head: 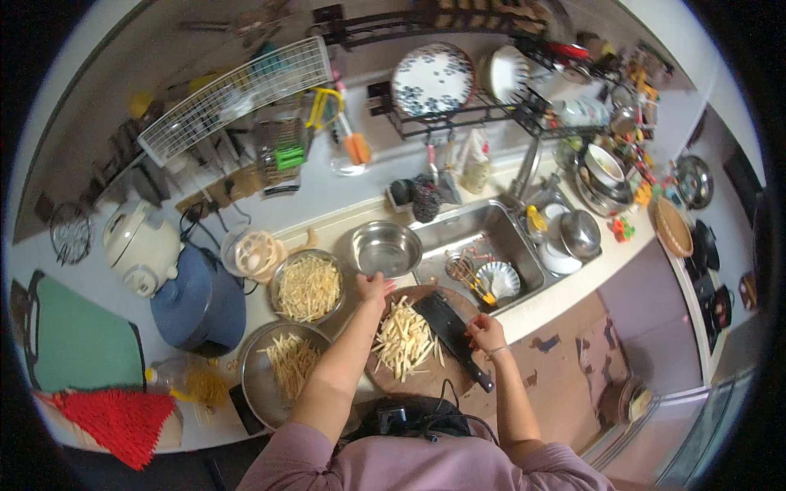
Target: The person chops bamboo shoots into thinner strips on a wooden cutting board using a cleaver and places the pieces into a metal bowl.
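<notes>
My left hand is at the near rim of a stainless steel bowl; whether its fingers grip the rim is hard to tell. My right hand, fingers loosely curled, hovers beside a black-bladed cleaver and appears to hold nothing. The cleaver lies on a round wooden chopping board, its handle toward me. Left of the blade is a heap of pale cut vegetable strips. More strips fill a metal bowl and partly cover a wide round pan at my left forearm.
The steel sink holds a fluted dish, a strainer and scraps. A blue lidded pot and a rice cooker stand on the left. Washed bowls sit right of the sink. A plate rack hangs above.
</notes>
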Demonstrator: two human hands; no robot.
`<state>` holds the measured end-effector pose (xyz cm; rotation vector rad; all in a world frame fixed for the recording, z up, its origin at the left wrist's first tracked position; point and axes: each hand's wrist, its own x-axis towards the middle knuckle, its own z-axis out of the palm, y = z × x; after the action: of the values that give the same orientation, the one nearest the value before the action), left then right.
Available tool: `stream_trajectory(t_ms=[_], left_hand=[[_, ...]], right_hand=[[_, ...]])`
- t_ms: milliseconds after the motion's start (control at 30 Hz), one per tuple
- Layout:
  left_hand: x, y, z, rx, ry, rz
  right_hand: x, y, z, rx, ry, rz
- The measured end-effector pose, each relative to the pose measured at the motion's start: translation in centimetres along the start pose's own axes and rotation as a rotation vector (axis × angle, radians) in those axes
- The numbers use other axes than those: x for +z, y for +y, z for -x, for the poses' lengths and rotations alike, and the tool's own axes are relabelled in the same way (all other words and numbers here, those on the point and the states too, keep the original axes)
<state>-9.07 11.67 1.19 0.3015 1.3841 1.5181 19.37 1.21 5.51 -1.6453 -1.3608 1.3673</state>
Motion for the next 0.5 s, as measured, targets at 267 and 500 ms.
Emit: stream_trajectory(t_ms=[267, 500], left_hand=[[6.7, 1.2, -0.1, 0.614, -0.167, -0.858], [9.8, 1.4, 1.8, 0.893, -0.239, -1.394]], right_hand=[[-2.3, 3.0, 3.0, 0.047, 0.149, -0.096], [-2.7, 4.5, 4.0, 0.075, 0.149, -0.105]])
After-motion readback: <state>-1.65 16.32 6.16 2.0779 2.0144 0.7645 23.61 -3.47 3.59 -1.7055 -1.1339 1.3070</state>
